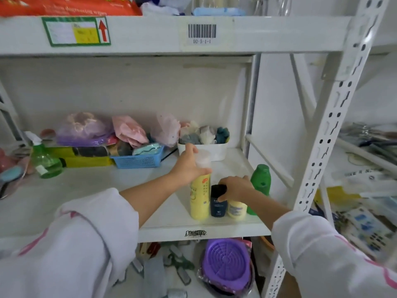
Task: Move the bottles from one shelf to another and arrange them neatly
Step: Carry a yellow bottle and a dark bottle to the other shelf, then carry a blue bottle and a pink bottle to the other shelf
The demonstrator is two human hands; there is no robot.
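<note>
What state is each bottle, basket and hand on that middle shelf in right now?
Tall yellow bottle: upright, capped, held by left hand.
Dark bottle: upright, right hand on its cap.
Short yellow bottle: upright, top hidden.
Green bottle: upright, capped, untouched.
Spray bottle: upright.
Blue basket: full.

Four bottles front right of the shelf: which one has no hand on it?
The green bottle, rightmost in the row. The left hand grips the tall yellow bottle; the right hand covers the dark bottle and short cream bottle.
</note>
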